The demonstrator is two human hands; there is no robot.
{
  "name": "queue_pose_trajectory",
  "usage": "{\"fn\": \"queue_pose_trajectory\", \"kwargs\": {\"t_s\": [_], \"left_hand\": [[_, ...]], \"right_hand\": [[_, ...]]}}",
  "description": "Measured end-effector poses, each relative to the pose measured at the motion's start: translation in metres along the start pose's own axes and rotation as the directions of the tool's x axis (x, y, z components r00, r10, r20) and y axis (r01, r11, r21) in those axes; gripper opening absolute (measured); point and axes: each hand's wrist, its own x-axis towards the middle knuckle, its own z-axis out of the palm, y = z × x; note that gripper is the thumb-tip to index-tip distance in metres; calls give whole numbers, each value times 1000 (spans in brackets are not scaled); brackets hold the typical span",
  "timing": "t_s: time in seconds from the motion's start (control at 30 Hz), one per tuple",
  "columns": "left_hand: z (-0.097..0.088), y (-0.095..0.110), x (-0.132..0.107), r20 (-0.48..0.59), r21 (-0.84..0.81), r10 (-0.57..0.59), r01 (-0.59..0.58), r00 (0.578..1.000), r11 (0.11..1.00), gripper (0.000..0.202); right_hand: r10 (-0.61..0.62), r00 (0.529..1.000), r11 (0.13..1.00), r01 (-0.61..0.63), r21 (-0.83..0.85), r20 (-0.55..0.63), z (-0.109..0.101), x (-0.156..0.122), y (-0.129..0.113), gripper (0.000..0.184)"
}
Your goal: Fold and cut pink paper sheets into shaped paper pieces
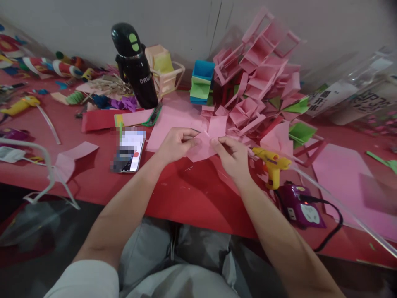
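A small piece of pink paper (204, 148) is held between my two hands above the red table. Thumb and fingers of my left hand (180, 143) pinch its left side. My right hand (231, 155) pinches the right side in the same way. Just behind the paper lie a larger pink sheet (173, 116) and a pink strip (218, 125). To the right of my right hand sits a yellow glue gun (273, 163) with a long clear glue stick in its back. A lit phone (132, 151) rests left of my left hand.
Folded pink paper pieces (263, 62) pile up against the wall. A black bottle (136, 68) stands at the back, with a utility knife (153, 114) near its base. A purple power socket (302, 207) with a black cord is at right. Pink card (344, 174) covers the far right.
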Motion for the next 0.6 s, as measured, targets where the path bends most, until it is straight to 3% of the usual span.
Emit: {"fn": "queue_pose_trajectory", "kwargs": {"t_s": [0.2,0.33,0.6], "left_hand": [[4,2,-3,48,-38,25,-23,999,999,24],[7,5,-6,93,-14,33,-32,995,999,15],[15,13,-9,92,11,-17,17,996,1000,18]], "right_hand": [[6,1000,998,-7,-64,-19,-1,1,-2,34],[-21,999,1000,22,-15,44,-3,2,0,27],[57,997,993,-62,105,57,-4,4,8,19]]}}
